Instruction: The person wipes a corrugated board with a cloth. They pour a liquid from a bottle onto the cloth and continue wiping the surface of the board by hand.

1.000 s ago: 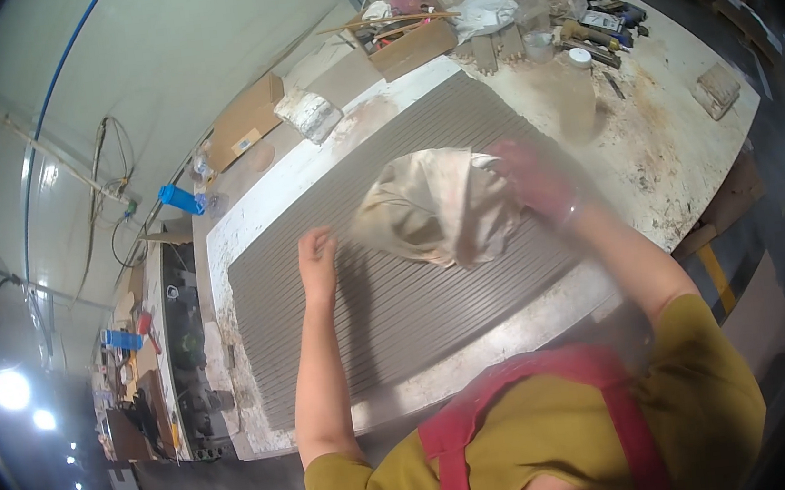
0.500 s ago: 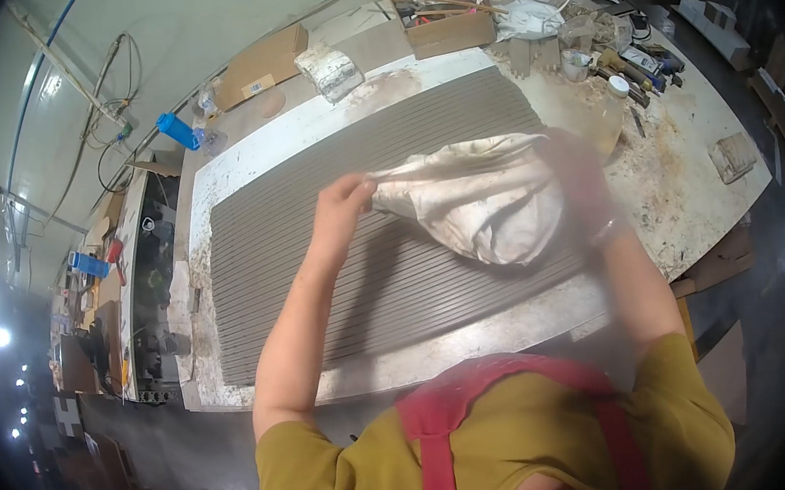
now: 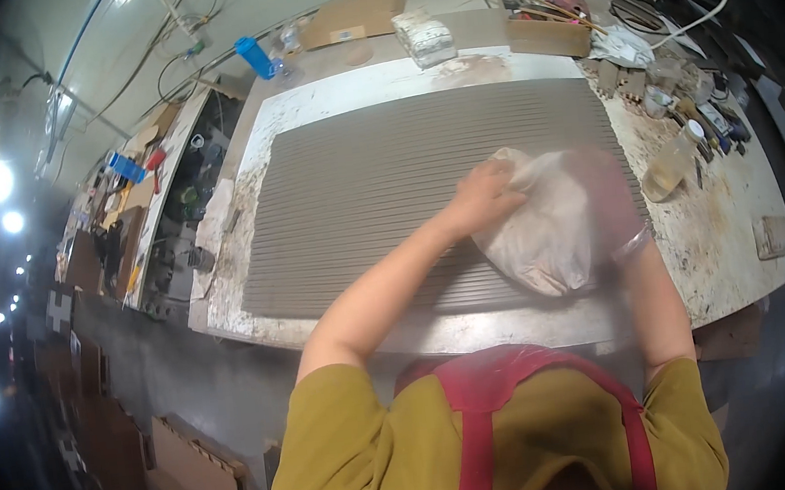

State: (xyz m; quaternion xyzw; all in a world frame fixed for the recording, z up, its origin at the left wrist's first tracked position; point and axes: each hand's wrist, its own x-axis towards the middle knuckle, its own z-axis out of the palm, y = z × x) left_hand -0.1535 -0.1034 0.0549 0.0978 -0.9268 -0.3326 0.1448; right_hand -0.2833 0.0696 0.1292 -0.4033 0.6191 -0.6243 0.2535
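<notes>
A whitish, stained cloth (image 3: 545, 238) hangs bunched between my two hands, above a large grey-brown panel (image 3: 349, 192) with parallel grooves. My left hand (image 3: 486, 199) is closed on the cloth's upper left part. At the cloth's right side is my right hand (image 3: 611, 198), in a reddish glove with a clear band at the wrist. Motion smears its fingers, but the cloth's right side gathers at it. The panel lies flat on a white, stained worktable (image 3: 724, 210).
A capped bottle of yellowish liquid (image 3: 674, 163) stands right of the panel, near several tools. Along the back are a blue bottle (image 3: 254, 57), a flat cardboard box (image 3: 352, 18), a white wrapped block (image 3: 424, 39) and an open box of sticks (image 3: 550, 35). A cluttered shelf (image 3: 165, 173) stands left.
My left hand has come right, closer to my right hand, and the stretched cloth has bunched up between them. The view has shifted, so the table sits farther right in it.
</notes>
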